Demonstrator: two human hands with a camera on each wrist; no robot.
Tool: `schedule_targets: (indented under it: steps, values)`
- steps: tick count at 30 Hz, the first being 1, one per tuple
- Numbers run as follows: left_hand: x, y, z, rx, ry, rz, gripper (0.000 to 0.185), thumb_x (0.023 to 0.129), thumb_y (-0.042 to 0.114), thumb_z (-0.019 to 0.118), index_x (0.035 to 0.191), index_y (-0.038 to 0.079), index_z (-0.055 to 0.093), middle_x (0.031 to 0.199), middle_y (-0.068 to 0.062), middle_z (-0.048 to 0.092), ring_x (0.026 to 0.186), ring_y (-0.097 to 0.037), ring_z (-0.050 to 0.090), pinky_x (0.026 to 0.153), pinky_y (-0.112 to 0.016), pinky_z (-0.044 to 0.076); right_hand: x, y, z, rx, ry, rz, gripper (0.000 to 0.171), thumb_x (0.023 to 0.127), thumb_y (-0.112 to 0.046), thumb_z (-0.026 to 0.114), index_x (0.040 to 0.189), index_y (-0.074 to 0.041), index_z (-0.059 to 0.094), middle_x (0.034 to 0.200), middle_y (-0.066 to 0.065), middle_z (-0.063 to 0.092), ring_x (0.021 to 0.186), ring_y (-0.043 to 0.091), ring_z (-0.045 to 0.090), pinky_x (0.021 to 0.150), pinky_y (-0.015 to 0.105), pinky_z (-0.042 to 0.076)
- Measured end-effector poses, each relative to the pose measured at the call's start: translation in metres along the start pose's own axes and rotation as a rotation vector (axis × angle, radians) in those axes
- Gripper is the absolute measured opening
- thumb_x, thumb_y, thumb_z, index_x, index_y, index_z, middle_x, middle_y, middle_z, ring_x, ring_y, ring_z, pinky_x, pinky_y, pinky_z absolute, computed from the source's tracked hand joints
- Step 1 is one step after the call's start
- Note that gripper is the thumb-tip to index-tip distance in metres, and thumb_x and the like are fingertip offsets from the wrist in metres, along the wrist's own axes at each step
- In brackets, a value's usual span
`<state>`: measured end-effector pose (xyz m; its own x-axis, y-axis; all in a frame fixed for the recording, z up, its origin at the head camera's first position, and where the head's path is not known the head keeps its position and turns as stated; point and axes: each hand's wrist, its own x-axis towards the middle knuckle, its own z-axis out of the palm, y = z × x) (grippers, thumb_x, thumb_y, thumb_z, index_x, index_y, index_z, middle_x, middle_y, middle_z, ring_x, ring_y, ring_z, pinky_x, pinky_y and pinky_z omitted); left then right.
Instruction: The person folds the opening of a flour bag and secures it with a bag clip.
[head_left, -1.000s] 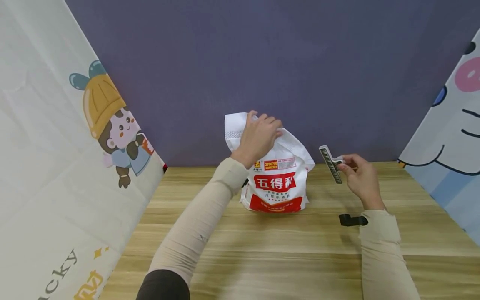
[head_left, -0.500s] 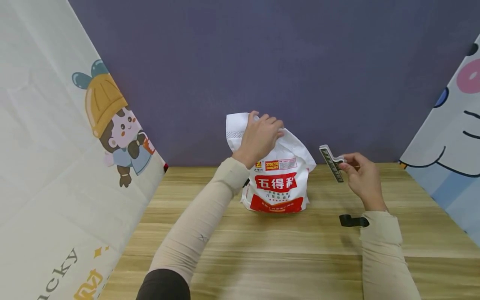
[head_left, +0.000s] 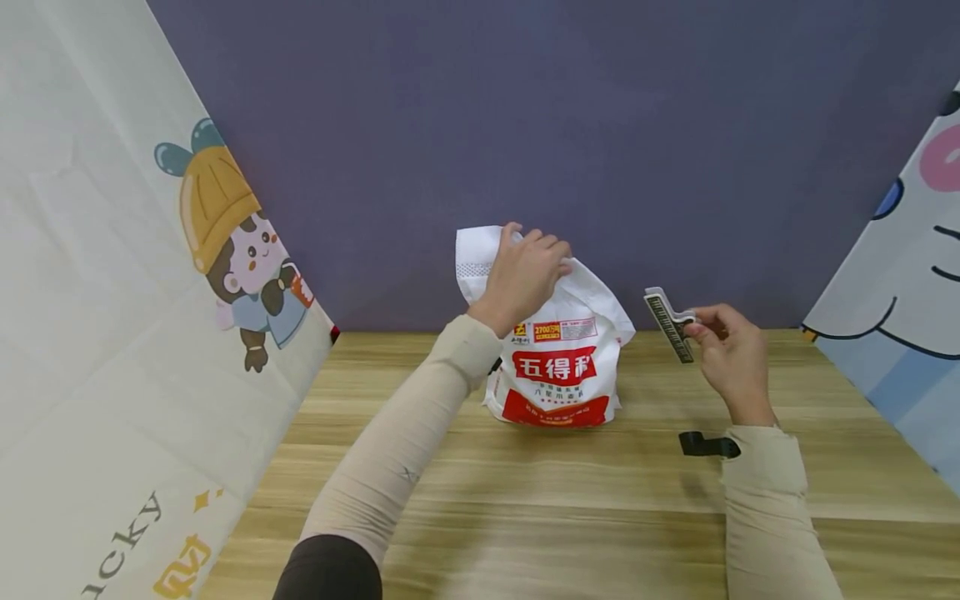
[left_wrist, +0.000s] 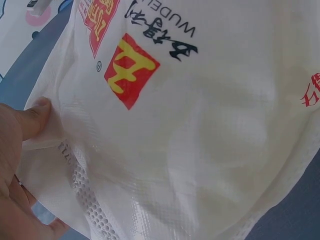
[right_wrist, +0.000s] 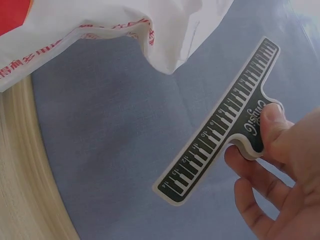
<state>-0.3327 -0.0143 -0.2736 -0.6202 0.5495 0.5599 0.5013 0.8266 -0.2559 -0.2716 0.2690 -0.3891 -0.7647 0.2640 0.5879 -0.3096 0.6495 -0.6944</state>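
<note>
The left hand (head_left: 522, 273) clenches the gathered top of the flour bag (head_left: 558, 367) at the bench's (head_left: 525, 500) centre. At three o'clock, the right hand (head_left: 731, 354) pinches the clip (head_left: 670, 323); a loosened grasp would likely unfurl the bag.

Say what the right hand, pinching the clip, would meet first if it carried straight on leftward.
Probably the white woven sack with red print. The right hand aims the black piano-key clip that way; depth is unclear.
</note>
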Motion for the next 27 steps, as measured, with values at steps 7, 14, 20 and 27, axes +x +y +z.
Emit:
schedule_targets:
  steps: [7, 14, 20, 27]
  values:
    - [-0.001, -0.001, 0.0, -0.001, 0.001, -0.006, 0.024, 0.104, 0.038, 0.058, 0.116, 0.024, 0.073, 0.116, 0.009, 0.076, 0.107, -0.013, 0.067, 0.116, -0.047, 0.034, 0.001, -0.005, 0.002, 0.044, 0.035, -0.003, 0.014, 0.096, -0.008, 0.069, 0.105, 0.002, 0.072, 0.08, -0.036, 0.053, 0.07, -0.011, 0.052, 0.059, 0.008, 0.04]
    - [0.0, 0.0, 0.0, -0.01, -0.019, 0.001, 0.024, 0.104, 0.038, 0.057, 0.116, 0.025, 0.072, 0.118, 0.009, 0.075, 0.11, -0.013, 0.066, 0.117, -0.048, 0.032, -0.001, -0.005, 0.003, 0.062, 0.083, -0.043, 0.01, 0.097, -0.003, 0.067, 0.103, 0.001, 0.073, 0.08, -0.039, 0.055, 0.069, -0.014, 0.053, 0.06, 0.006, 0.04]
    - [0.0, 0.001, -0.001, -0.001, -0.021, 0.003, 0.024, 0.104, 0.038, 0.057, 0.117, 0.026, 0.072, 0.119, 0.009, 0.075, 0.11, -0.013, 0.066, 0.117, -0.048, 0.033, -0.003, -0.008, 0.005, 0.075, 0.108, -0.042, 0.01, 0.098, -0.003, 0.065, 0.102, 0.003, 0.072, 0.081, -0.039, 0.055, 0.07, -0.013, 0.054, 0.06, 0.006, 0.04]
    - [0.0, 0.001, -0.002, -0.001, -0.025, -0.002, 0.024, 0.104, 0.038, 0.057, 0.117, 0.026, 0.072, 0.119, 0.01, 0.075, 0.11, -0.012, 0.066, 0.117, -0.047, 0.034, -0.002, -0.013, 0.009, 0.109, 0.193, -0.081, 0.005, 0.094, -0.002, 0.07, 0.094, 0.0, 0.074, 0.085, -0.011, 0.07, 0.069, -0.013, 0.054, 0.062, 0.005, 0.04]
